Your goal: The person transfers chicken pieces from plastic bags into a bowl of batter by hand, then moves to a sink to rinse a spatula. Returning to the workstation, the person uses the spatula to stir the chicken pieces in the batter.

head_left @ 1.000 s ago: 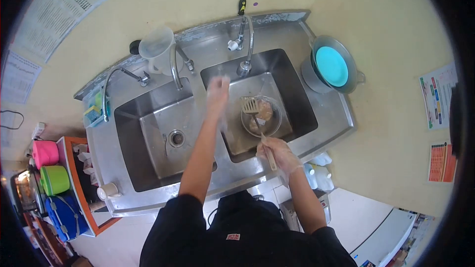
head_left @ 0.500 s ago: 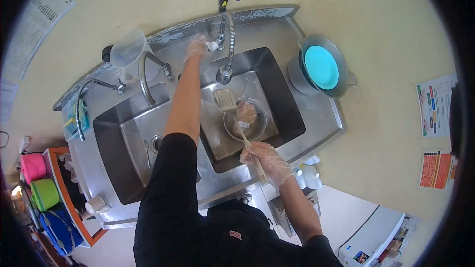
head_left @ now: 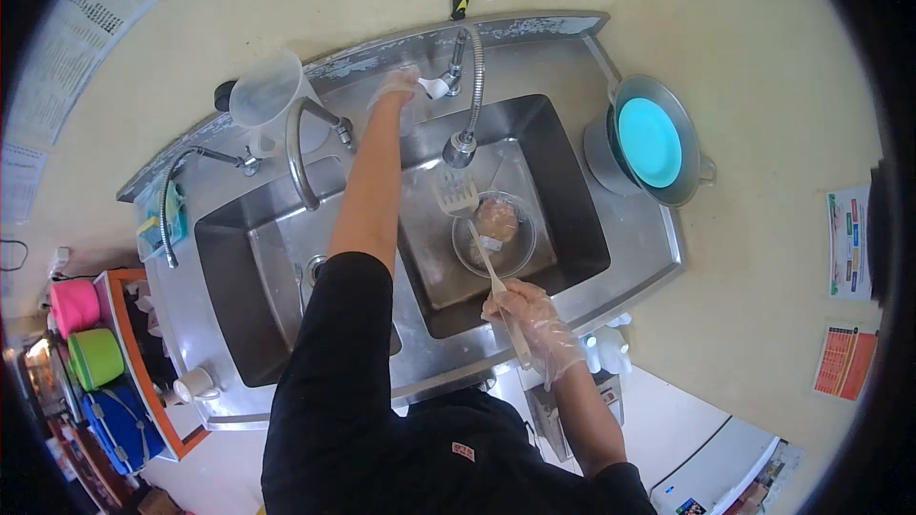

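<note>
My left hand (head_left: 394,87), in a clear plastic glove, reaches to the back of the sink with its fingers closed at the white lever (head_left: 434,88) of the right tap. My right hand (head_left: 523,305), also gloved, is wrapped round the handle of a pale slotted spatula (head_left: 497,283) near the sink's front edge. The spatula's head lies just under the spray nozzle (head_left: 460,149), over the right basin (head_left: 434,272). Beside the head, a clear round bowl (head_left: 523,253) holds a wrapped, pinkish-brown item (head_left: 497,219) with a white label.
A pot with a metal pan (head_left: 695,172) and turquoise bowl (head_left: 651,142) stands on the right. At left are a clear jug (head_left: 269,100), a curved faucet (head_left: 295,157), the left basin (head_left: 229,296) and a mug (head_left: 194,384). White bottles (head_left: 609,351) stand below the front edge.
The whole view has shifted, so the sink and both hands appear farther right. My left hand stays at the lever, and my right hand still holds the spatula below the nozzle.
</note>
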A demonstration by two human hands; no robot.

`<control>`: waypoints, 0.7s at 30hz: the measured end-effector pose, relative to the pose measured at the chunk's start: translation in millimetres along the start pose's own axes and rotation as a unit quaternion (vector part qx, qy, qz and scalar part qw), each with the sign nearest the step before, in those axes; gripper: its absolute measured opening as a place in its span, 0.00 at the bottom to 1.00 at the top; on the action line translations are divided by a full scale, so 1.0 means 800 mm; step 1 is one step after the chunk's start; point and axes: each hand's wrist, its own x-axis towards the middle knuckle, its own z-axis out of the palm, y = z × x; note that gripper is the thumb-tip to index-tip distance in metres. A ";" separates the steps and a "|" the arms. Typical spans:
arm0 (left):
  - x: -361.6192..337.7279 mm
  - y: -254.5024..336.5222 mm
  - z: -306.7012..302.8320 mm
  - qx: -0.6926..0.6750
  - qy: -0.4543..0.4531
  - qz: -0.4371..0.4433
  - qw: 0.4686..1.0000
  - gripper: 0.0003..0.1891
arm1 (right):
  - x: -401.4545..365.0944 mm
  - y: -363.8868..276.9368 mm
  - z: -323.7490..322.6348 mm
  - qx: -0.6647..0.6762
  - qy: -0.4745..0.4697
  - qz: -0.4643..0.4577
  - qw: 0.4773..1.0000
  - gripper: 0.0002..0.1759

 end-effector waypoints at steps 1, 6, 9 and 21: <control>-0.015 0.018 -0.022 0.003 -0.017 0.006 1.000 0.21 | -0.005 -0.012 0.003 -0.070 0.012 -0.001 0.997 0.13; -0.057 0.060 -0.071 0.049 -0.023 0.016 0.998 0.19 | 0.007 -0.026 -0.003 -0.552 0.058 -0.303 0.774 0.11; -0.063 0.072 -0.071 -0.006 -0.009 -0.036 0.999 0.20 | 0.011 -0.040 0.000 -0.688 0.074 -0.236 0.682 0.10; -0.055 0.059 -0.055 0.033 0.018 0.008 0.999 0.19 | 0.056 -0.073 -0.005 -0.706 0.143 -0.256 0.644 0.09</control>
